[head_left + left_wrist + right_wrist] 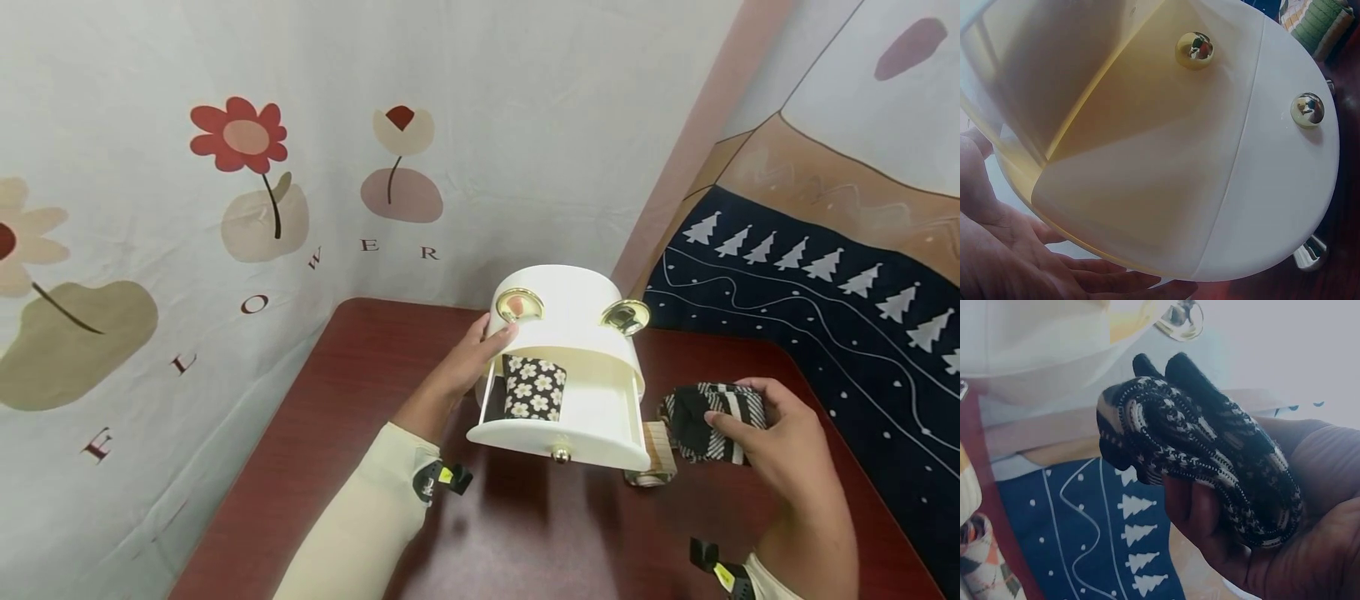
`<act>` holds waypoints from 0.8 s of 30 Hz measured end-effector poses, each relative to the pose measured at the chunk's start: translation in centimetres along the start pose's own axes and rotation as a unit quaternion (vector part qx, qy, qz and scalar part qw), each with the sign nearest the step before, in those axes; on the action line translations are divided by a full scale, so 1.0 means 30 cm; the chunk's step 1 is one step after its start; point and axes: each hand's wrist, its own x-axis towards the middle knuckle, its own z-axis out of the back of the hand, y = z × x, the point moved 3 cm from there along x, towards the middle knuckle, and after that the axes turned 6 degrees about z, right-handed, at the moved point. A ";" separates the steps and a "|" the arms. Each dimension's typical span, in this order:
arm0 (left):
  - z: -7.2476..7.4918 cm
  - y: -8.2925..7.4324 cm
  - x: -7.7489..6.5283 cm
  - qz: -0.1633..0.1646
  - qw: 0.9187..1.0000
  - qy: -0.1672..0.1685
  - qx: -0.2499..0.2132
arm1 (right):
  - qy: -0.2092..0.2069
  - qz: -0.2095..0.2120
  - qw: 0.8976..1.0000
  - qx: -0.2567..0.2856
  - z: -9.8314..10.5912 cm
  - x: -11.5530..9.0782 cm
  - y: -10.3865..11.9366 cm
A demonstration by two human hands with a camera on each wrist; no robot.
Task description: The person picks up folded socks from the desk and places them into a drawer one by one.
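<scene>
A white storage box with gold round ears stands on the table, its upper drawer pulled out. Inside the drawer, on its left, sits a folded black cloth with white flowers, with a dark item beside it. My left hand rests against the box's left side, thumb on the front; its fingers look nearly straight in the left wrist view. Right of the box, my right hand holds a folded black-and-white patterned sock bundle, whose layered knit edge shows in the right wrist view.
Beneath the raised right side of the drawer lies a beige striped roll on the red-brown table. The right wrist view shows an argyle roll too. A flower-print curtain and a dark tree-print cloth hang behind.
</scene>
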 end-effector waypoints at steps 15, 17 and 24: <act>0.002 0.001 -0.004 0.002 1.000 -0.006 0.000 | -0.076 0.001 0.996 0.036 -0.015 -0.012 0.142; 0.001 0.002 -0.001 -0.001 1.000 -0.006 0.001 | -0.078 0.004 0.996 0.037 -0.024 -0.016 0.161; 0.000 -0.001 -0.002 -0.001 1.000 -0.007 0.001 | -0.084 0.018 0.995 0.048 -0.068 -0.034 0.229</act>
